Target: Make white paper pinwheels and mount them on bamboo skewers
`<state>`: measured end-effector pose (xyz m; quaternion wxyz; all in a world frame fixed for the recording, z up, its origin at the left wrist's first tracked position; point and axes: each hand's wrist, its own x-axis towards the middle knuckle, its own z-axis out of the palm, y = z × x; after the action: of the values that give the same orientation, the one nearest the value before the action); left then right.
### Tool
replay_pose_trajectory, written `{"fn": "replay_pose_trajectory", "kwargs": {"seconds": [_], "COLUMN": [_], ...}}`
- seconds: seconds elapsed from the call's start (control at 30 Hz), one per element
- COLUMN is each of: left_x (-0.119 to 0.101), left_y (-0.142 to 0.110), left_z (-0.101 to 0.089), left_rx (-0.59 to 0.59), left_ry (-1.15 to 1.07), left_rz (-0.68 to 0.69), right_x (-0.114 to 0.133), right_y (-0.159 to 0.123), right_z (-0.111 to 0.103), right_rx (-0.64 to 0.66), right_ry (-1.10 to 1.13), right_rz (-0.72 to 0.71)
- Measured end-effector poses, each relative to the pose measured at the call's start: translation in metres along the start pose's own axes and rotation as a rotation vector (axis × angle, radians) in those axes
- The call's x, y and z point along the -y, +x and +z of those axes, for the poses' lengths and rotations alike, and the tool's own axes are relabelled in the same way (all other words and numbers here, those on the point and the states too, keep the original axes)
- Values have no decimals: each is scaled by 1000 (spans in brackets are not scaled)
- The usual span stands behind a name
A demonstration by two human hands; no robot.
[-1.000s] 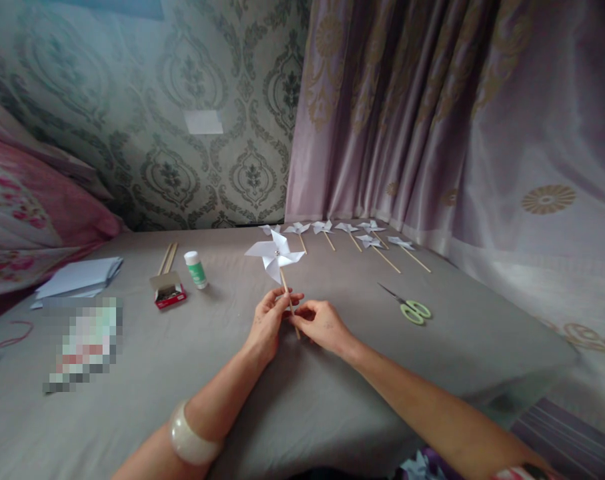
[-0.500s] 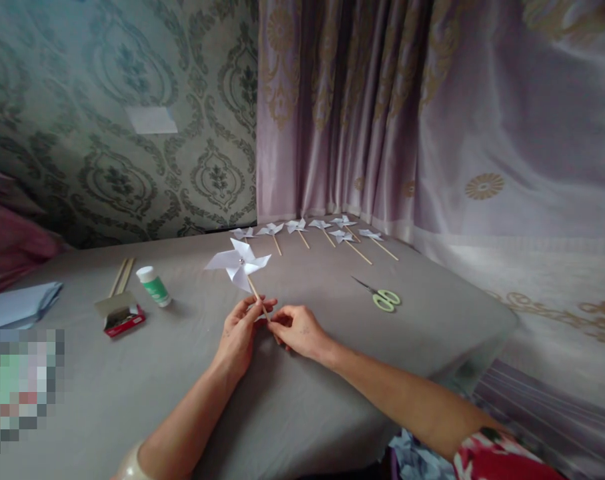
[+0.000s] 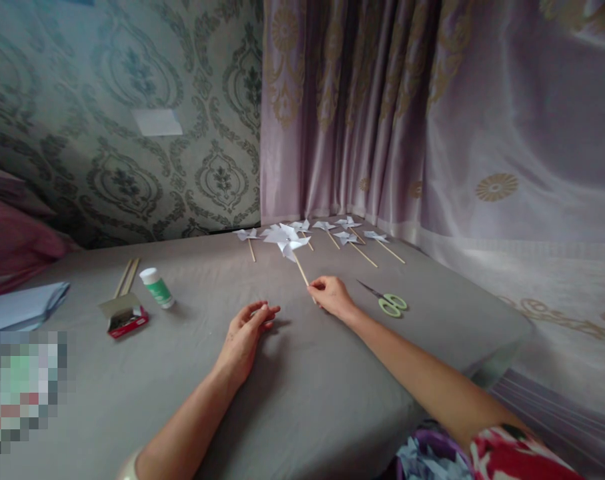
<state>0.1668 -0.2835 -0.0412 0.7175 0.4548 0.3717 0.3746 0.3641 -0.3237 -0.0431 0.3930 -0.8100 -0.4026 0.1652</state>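
Your right hand point(image 3: 331, 295) pinches the wooden stick point(image 3: 302, 271) of a white paper pinwheel point(image 3: 286, 239) near its lower end. The blades lie beyond your grip, tilted away and to the left, overlapping other pinwheels point(image 3: 347, 238) in view. Your left hand point(image 3: 245, 337) is loosely open, fingers slightly curled, well apart from that stick.

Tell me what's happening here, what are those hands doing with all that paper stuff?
A person's right hand is holding a white paper pinwheel by its wooden stick. The left hand is nearby with nothing in it. More pinwheels lie at the back of the grey cloth, near the curtain. Green-handled scissors lie to the right, and a small open red box is on the left.
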Motion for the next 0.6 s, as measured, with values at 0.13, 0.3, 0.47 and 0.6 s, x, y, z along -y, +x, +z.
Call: {"fn": "replay_pose_trajectory", "kwargs": {"seconds": [0.13,0.3,0.47,0.6], "left_x": [-1,-2,-1,0], "left_y": [0,0,1,1], "left_z": [1,0,-1,-1], "left_rx": [-7,0,-2,8], "left_ry": [-4,-4,3,7], "left_rz": [-13,-6,-14,-10], "right_x": [-15,-25,-34,-38], "right_y": [35,67,88,98], "right_z": [-16,-24,-24,-23], "right_rx": [-93,-172,-220,-218], "right_ry": [-91,-199,-282,-320], "right_rz": [75,158,204,229]}}
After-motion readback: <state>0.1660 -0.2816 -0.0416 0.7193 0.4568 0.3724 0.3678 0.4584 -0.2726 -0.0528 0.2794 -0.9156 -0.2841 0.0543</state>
